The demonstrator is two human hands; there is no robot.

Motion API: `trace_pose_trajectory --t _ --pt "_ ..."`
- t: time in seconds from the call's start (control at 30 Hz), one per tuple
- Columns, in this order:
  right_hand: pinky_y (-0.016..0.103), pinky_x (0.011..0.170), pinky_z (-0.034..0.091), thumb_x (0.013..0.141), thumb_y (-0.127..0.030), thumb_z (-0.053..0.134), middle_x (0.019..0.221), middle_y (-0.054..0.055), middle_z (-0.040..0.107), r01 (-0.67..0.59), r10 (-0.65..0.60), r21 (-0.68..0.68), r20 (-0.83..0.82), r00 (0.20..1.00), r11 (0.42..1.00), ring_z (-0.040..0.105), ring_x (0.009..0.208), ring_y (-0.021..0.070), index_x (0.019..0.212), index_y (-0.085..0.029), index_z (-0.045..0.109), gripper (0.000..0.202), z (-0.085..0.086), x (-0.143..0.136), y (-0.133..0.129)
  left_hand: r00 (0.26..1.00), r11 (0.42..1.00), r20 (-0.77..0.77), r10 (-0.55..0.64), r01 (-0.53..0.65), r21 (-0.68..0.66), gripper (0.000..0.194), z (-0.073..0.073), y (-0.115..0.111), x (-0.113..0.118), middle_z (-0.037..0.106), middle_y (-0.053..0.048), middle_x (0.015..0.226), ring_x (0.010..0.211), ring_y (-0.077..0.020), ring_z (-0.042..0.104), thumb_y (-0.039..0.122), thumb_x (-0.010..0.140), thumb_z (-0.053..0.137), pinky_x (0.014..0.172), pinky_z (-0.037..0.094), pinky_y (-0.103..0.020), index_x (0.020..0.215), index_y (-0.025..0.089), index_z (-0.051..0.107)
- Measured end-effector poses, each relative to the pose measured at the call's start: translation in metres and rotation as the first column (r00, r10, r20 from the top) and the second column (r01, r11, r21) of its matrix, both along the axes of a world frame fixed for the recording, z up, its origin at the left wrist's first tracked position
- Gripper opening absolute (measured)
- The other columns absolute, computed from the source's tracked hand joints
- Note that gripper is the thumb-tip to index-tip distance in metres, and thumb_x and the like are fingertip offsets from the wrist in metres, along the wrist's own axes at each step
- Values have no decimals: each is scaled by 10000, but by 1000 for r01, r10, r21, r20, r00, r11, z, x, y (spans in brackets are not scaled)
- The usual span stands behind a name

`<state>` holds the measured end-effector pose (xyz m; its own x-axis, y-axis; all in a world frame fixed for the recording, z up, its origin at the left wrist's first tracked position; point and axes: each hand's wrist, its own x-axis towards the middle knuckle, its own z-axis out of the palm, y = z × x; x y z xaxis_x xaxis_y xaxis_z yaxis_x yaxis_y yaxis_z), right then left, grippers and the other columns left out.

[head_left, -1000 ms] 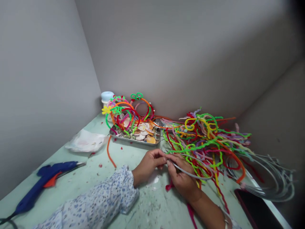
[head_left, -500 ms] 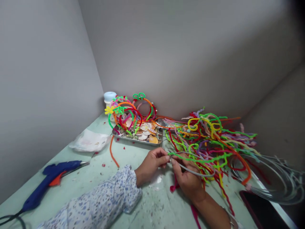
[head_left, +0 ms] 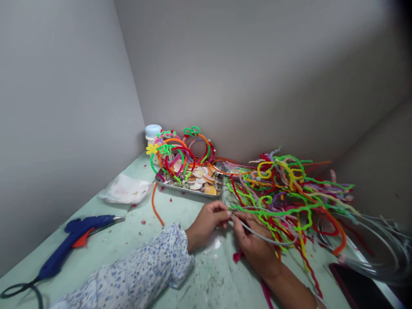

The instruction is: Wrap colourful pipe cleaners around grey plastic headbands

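Observation:
My left hand, in a blue-flecked white sleeve, pinches the end of a bright green pipe cleaner against the tip of a plain grey headband. My right hand grips that headband just beside the left fingertips. Both hands rest low over the pale green table. The green pipe cleaner trails right into a big tangled pile of coloured pipe cleaners. A pink pipe cleaner lies under my right hand.
A metal tray of shells holds several wrapped headbands at the back, a white jar behind it. A blue glue gun and a crumpled bag lie left. Bare headbands and a dark phone are at right.
The view has shifted, so everything sits a little further right. My hands stay together on the headband tip, and the green pipe cleaner now runs across to my left fingers.

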<state>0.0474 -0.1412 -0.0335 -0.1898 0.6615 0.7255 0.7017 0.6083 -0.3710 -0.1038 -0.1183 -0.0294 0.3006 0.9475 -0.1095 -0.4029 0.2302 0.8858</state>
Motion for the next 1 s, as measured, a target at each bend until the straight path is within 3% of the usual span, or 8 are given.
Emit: trace_pose_trajectory --t 0.4,0.73,1.0 --pt "280 648 509 890 -171 507 798 36 666 -90 87 29 90 992 995 642 704 161 945 -203 607 118 6 0 -2 997 991 73 5 5 -132 223 10 -1 0 548 30 508 417 -54 448 220 586 765 451 323 -189 664 130 576" --pt "287 634 500 892 -170 508 827 47 650 -99 90 28 224 970 995 637 731 173 959 -202 591 112 4 4 -2 996 989 85 2 11 -150 171 10 0 -1 533 33 493 400 -44 429 164 586 719 428 265 -185 624 134 555" --pt "287 686 513 907 -177 492 830 42 649 -80 81 -12 114 990 997 637 747 164 953 -203 588 110 4 3 0 996 994 73 -49 56 -89 166 7 1 -2 560 19 551 448 -52 453 209 646 722 472 318 -189 683 121 586"
